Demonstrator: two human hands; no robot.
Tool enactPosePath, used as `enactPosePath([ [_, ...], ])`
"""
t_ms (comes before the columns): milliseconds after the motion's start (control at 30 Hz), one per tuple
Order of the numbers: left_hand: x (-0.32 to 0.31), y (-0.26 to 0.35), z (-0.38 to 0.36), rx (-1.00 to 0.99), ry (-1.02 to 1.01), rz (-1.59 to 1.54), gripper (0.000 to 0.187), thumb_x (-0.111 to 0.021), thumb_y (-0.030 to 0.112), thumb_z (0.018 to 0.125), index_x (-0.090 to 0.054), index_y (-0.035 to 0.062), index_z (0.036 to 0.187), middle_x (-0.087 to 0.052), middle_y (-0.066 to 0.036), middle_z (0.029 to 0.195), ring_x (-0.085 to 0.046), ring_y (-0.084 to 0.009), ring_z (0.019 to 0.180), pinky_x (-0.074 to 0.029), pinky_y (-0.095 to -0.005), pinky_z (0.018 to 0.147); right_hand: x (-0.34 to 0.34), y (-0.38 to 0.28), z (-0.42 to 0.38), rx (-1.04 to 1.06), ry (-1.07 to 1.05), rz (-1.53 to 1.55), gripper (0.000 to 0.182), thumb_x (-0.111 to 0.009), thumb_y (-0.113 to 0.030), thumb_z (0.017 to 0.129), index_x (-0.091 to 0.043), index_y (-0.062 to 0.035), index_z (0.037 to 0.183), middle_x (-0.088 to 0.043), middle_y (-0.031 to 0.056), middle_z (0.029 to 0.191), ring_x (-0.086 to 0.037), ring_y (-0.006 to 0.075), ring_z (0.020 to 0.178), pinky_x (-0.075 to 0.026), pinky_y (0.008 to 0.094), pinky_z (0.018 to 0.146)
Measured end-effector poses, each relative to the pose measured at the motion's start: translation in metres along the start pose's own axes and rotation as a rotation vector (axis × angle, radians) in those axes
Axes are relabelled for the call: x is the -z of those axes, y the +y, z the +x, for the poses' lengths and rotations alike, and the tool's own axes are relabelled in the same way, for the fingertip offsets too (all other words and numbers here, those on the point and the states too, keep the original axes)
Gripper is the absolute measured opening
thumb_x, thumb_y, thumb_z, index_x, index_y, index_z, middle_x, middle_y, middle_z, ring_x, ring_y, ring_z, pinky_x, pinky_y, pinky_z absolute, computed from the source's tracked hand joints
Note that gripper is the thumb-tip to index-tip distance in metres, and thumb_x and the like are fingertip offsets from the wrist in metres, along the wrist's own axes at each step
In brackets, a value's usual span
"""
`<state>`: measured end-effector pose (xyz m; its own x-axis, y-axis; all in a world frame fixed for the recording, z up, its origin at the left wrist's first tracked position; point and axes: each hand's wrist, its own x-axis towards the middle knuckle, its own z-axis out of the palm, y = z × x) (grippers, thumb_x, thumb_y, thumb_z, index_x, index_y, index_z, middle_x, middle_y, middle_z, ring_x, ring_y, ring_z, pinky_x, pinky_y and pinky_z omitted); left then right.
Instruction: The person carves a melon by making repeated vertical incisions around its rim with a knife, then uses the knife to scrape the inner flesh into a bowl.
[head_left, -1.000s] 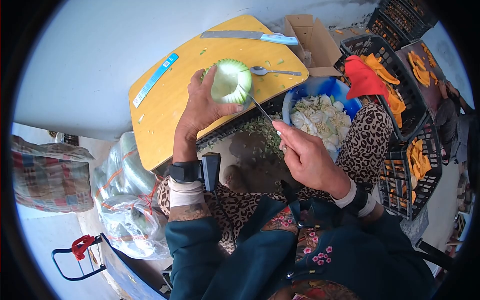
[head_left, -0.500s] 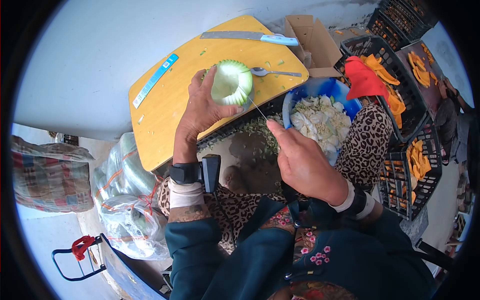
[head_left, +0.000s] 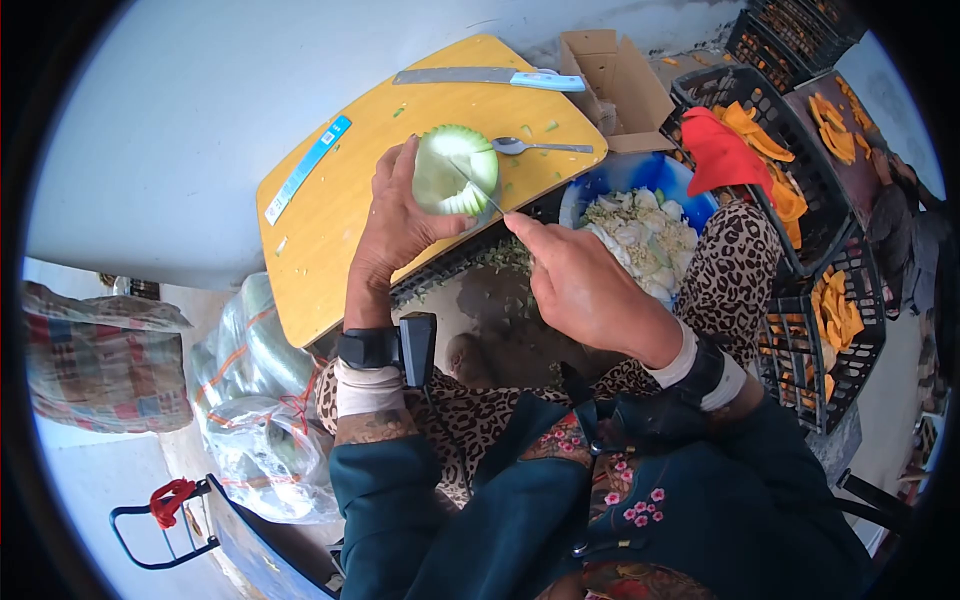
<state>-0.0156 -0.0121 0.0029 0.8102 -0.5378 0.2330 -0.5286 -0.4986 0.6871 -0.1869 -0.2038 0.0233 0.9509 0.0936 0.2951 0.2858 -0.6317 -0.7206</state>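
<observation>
A hollowed, pale green melon (head_left: 436, 178) with a notched rim stands at the front edge of the yellow board (head_left: 310, 235). My left hand (head_left: 395, 225) is wrapped round its left side, thumb in front. My right hand (head_left: 590, 290) is closed on a thin knife (head_left: 487, 199), its handle hidden in the fist. The blade reaches over the rim into the melon's opening. Behind my right hand, a blue-and-white basin (head_left: 583, 190) holds pale scraps. A metal spoon (head_left: 540, 147) lies right of the melon.
A large knife (head_left: 470, 76) and a blue-labelled strip (head_left: 308, 171) lie on the board. An open cardboard box (head_left: 640, 100) stands behind it. Black crates (head_left: 830, 240) with orange pieces are at the right, one with a red cloth (head_left: 722, 155). Plastic-wrapped bundles (head_left: 262, 400) sit at the left.
My right hand has moved left and slightly up, bringing the thin blade from the melon's right edge across its opening. My left hand still holds the melon.
</observation>
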Motion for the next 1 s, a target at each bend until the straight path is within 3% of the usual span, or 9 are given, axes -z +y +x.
enactPosePath([
  [267, -0.001, -0.005, 0.000, -0.045, -0.035, 0.055, 0.122, -0.091, 0.037, 0.050, -0.030, -0.0056, 0.147, -0.032, -0.025, 0.146, -0.034, -0.0399, 0.137, -0.034, -0.0423, 0.115, 0.018, -0.018, -0.045, -0.133, -0.125, -0.025, 0.050, -0.051, 0.006, 0.083, -0.048, 0.0082, 0.133, -0.061, 0.0283, 0.096, -0.060, 0.0450, 0.087, -0.048, 0.0482, 0.076],
  [367, 0.003, -0.011, 0.001, 0.082, -0.003, -0.099, 0.122, -0.091, 0.038, 0.051, -0.029, -0.0043, 0.148, -0.031, -0.024, 0.147, -0.032, -0.0395, 0.138, -0.033, -0.0428, 0.115, 0.022, -0.001, -0.069, -0.172, -0.300, 0.006, 0.050, -0.051, 0.006, 0.084, -0.049, 0.0074, 0.133, -0.062, 0.0255, 0.092, -0.061, 0.0424, 0.082, -0.048, 0.0458, 0.073],
  [567, 0.004, -0.011, 0.004, -0.014, -0.067, -0.031, 0.124, -0.091, 0.044, 0.052, -0.029, -0.0021, 0.149, -0.031, -0.023, 0.147, -0.030, -0.0387, 0.140, -0.032, -0.0438, 0.115, 0.017, -0.003, -0.056, -0.004, 0.029, 0.162, 0.049, -0.051, 0.008, 0.085, -0.050, 0.0045, 0.134, -0.062, 0.0174, 0.085, -0.063, 0.0282, 0.073, -0.051, 0.0349, 0.070],
  [667, 0.005, -0.012, 0.003, 0.013, -0.072, -0.019, 0.124, -0.091, 0.045, 0.052, -0.030, -0.0010, 0.149, -0.031, -0.023, 0.148, -0.030, -0.0387, 0.140, -0.031, -0.0443, 0.116, 0.009, -0.005, -0.039, -0.002, 0.054, 0.215, 0.048, -0.050, 0.007, 0.086, -0.048, 0.0058, 0.134, -0.062, 0.0200, 0.091, -0.063, 0.0345, 0.080, -0.051, 0.0405, 0.073],
  [1000, 0.005, -0.010, 0.003, -0.008, -0.082, -0.026, 0.122, -0.090, 0.046, 0.053, -0.030, 0.0001, 0.149, -0.030, -0.023, 0.148, -0.029, -0.0402, 0.140, -0.031, -0.0458, 0.115, -0.005, 0.005, -0.023, -0.047, 0.106, 0.236, 0.047, -0.049, 0.007, 0.087, -0.049, 0.0034, 0.133, -0.064, 0.0203, 0.096, -0.065, 0.0326, 0.082, -0.053, 0.0385, 0.076],
])
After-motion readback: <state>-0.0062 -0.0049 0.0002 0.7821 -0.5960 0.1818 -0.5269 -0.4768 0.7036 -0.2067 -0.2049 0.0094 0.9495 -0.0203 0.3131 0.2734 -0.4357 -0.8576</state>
